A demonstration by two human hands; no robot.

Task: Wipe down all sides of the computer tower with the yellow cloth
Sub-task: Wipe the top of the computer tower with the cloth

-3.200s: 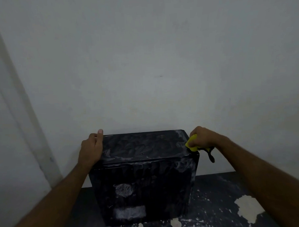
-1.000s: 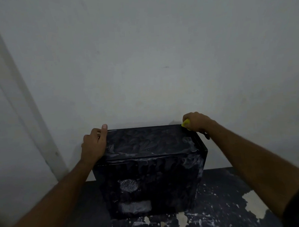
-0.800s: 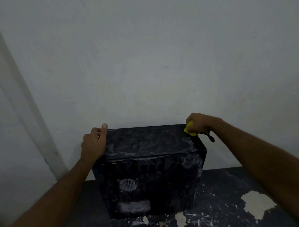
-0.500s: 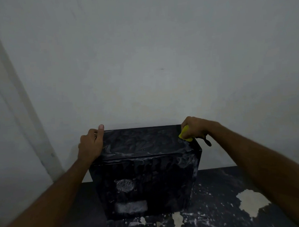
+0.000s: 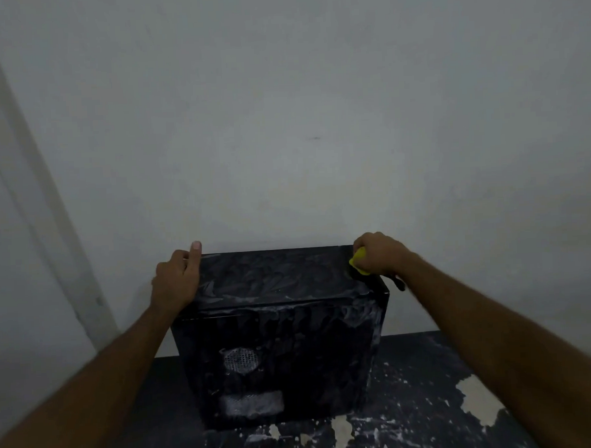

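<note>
Pale grey wall point(image 5: 282, 106) behind; dark, paint-flecked surface point(image 5: 430, 404) below. Computer tower point(image 5: 279, 353) stands on surface against wall, long axis left-right, top and near face smeared. Left hand point(image 5: 174, 280) rests on top-left edge, fingers relaxed, steadying. Right hand point(image 5: 378, 254) nearer work: fingers clamped on yellow cloth point(image 5: 358, 261) at top-right rear corner; unwiped top lies leftward. Right side, rear face hidden; cloth mostly covered.

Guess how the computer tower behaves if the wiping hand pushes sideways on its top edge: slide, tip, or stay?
Probably stays. The computer tower looks boxy and broad-based, sitting flat on the table, so tipping seems unlikely. The left hand rests on its top left edge, seemingly bracing it. It looks rigid; only the yellow cloth gripped in the right hand should give.
</note>
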